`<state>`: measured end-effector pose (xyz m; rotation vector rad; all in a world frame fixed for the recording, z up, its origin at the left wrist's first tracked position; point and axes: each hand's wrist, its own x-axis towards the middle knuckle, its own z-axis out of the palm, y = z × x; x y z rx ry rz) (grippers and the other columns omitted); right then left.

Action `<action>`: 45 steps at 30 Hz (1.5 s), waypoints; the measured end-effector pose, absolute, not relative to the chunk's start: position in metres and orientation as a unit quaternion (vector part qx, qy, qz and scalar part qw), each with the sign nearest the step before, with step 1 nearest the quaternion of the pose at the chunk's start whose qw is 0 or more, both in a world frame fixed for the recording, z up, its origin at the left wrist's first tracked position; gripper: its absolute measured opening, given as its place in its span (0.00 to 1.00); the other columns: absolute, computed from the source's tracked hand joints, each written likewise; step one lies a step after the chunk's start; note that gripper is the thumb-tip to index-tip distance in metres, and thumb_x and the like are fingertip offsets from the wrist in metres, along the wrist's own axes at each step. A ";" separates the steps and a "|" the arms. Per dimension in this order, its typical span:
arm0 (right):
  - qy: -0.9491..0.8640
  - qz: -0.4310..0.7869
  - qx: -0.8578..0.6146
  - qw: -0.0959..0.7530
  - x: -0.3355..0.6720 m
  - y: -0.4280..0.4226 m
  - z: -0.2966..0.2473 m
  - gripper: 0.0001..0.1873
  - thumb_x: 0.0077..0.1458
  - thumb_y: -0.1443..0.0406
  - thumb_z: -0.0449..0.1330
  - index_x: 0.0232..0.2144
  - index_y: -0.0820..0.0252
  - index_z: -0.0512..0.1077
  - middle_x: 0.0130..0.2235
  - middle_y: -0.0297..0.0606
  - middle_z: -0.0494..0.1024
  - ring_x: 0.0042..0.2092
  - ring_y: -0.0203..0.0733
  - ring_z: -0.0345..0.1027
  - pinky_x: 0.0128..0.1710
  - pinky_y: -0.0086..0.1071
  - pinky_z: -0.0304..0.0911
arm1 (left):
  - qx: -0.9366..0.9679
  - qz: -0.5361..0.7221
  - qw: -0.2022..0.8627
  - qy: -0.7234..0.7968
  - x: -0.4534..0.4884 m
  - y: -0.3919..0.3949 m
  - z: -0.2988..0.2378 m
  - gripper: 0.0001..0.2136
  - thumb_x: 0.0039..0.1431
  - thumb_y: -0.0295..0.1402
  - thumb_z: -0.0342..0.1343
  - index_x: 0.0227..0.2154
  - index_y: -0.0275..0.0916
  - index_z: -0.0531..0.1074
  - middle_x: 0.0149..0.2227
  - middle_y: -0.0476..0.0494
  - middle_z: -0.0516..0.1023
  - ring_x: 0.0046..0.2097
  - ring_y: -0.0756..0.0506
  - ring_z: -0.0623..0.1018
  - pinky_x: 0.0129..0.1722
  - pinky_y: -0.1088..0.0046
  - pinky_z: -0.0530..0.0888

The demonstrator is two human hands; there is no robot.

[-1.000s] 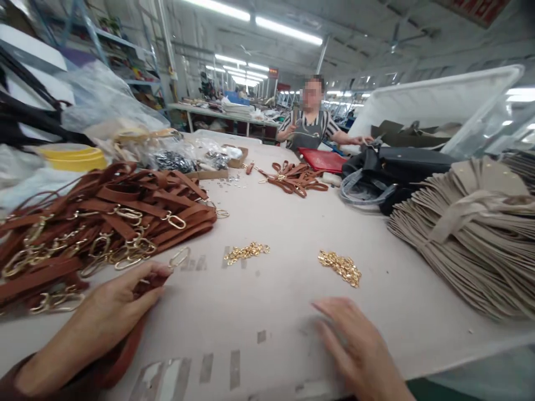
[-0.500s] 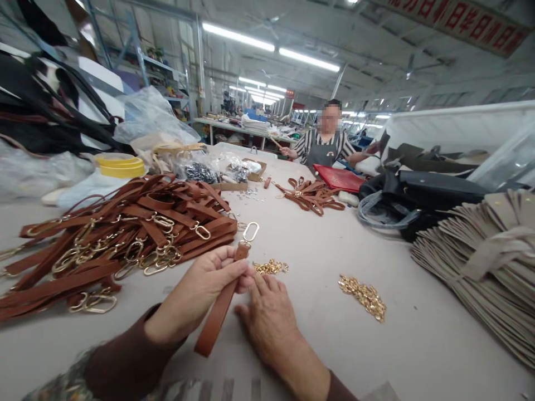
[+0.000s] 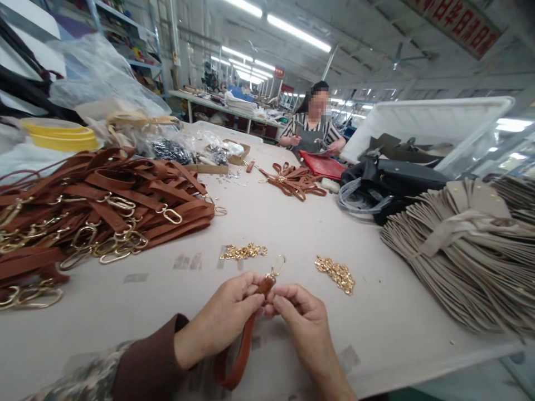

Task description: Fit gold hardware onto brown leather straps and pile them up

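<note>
My left hand (image 3: 229, 312) is closed around a brown leather strap (image 3: 241, 356), thumb on top, close to its upper end. The strap's loop hangs down below the fingers. From its end a gold oval ring (image 3: 280, 265) sticks up and away from me. My right hand (image 3: 304, 320) pinches with thumb and forefinger right beside that strap end; what lies between those fingertips is too small to make out. Beyond my hands are two piles of small gold metal pieces, one left pile (image 3: 244, 252) and one right pile (image 3: 335, 274).
A heap of brown straps with gold rings (image 3: 142, 203) covers the table's left side. More brown straps (image 3: 295, 181) lie farther back, near a seated co-worker (image 3: 311, 125). At the right are a black bag (image 3: 401, 178) and bundled beige pieces (image 3: 460, 250).
My right hand has lifted from the near gold pile and come to the strap end, fingers pinched. The strap and left hand sit lower and nearer. The view has turned right.
</note>
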<state>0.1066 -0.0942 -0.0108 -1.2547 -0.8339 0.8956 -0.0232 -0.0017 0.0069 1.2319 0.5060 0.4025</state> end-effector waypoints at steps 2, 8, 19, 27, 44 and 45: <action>-0.336 0.416 -0.546 0.645 0.107 -0.096 -0.012 0.13 0.48 0.57 0.68 0.31 0.61 0.76 0.26 0.35 0.80 0.28 0.36 0.73 0.32 0.30 0.70 | 0.583 0.176 0.763 0.216 -0.020 -0.006 0.004 0.06 0.59 0.30 0.52 0.37 0.35 0.68 0.33 0.47 0.75 0.36 0.48 0.74 0.40 0.72 0.69; -0.318 0.453 -0.575 0.603 0.116 -0.100 -0.015 0.15 0.45 0.57 0.70 0.29 0.63 0.77 0.24 0.37 0.79 0.26 0.35 0.72 0.31 0.27 0.68 | 0.651 0.151 0.716 0.200 -0.019 -0.007 0.006 0.05 0.60 0.28 0.49 0.36 0.35 0.68 0.32 0.47 0.75 0.37 0.47 0.74 0.39 0.71 0.69; -0.354 0.466 -0.569 0.578 0.115 -0.101 -0.014 0.06 0.47 0.63 0.66 0.26 0.62 0.78 0.25 0.33 0.78 0.27 0.32 0.69 0.30 0.24 0.65 | 0.728 0.111 0.632 0.240 -0.021 -0.009 0.001 0.06 0.61 0.31 0.46 0.34 0.38 0.67 0.33 0.48 0.75 0.36 0.46 0.74 0.35 0.74 0.68; -0.330 0.434 -0.603 0.583 0.113 -0.105 -0.014 0.08 0.45 0.69 0.64 0.25 0.60 0.66 0.24 0.29 0.75 0.26 0.33 0.69 0.27 0.25 0.62 | 0.787 0.118 0.562 0.227 -0.024 -0.013 0.003 0.10 0.62 0.33 0.45 0.33 0.39 0.71 0.32 0.47 0.76 0.35 0.46 0.73 0.36 0.74 0.68; -0.491 -0.107 -0.855 0.128 0.229 -0.160 -0.019 0.10 0.61 0.70 0.54 0.42 0.61 0.73 0.37 0.41 0.77 0.40 0.43 0.70 0.41 0.32 0.61 | 0.696 0.070 0.650 0.295 -0.021 -0.012 -0.014 0.26 0.62 0.48 0.47 0.59 0.40 0.65 0.24 0.51 0.71 0.30 0.46 0.73 0.32 0.74 0.70; -0.494 -0.110 -0.855 0.114 0.236 -0.161 -0.020 0.09 0.60 0.70 0.54 0.40 0.61 0.73 0.36 0.42 0.77 0.40 0.44 0.70 0.40 0.33 0.60 | 0.692 0.071 0.655 0.294 -0.021 -0.012 -0.013 0.26 0.63 0.48 0.47 0.58 0.40 0.66 0.24 0.51 0.71 0.30 0.46 0.73 0.35 0.73 0.71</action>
